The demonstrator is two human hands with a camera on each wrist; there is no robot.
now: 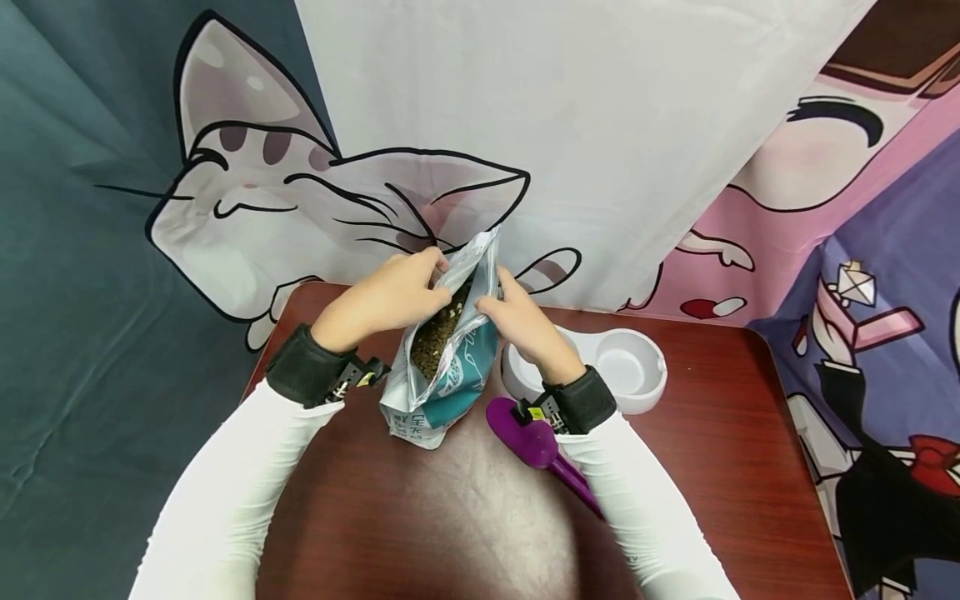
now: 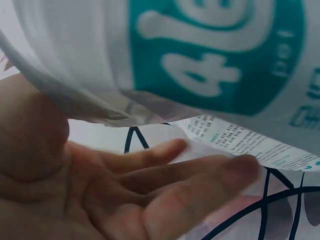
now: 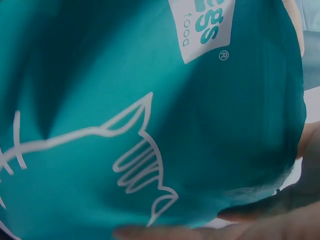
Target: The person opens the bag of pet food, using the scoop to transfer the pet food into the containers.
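A white and teal pet food bag (image 1: 461, 379) stands on the table, its top open and slanted, with brown kibble (image 1: 433, 343) inside. My left hand (image 1: 392, 296) is at the left side of the rim. In the left wrist view its fingers (image 2: 175, 200) stretch loosely, apart from the bag wall, while the thumb tip is hidden by the bag. At the opposite side my right hand (image 1: 528, 321) holds the rim, thumb over the edge. Teal bag wall (image 3: 150, 160) fills most of the right wrist view and conceals part of those fingers.
Right of the bag is a white double bowl (image 1: 647, 398), partly covered by my right wrist. A purple scoop (image 1: 534, 443) lies nearer me, its handle partly under my right sleeve. Printed cat cloth (image 1: 600, 125) hangs behind the brown table (image 1: 720, 467).
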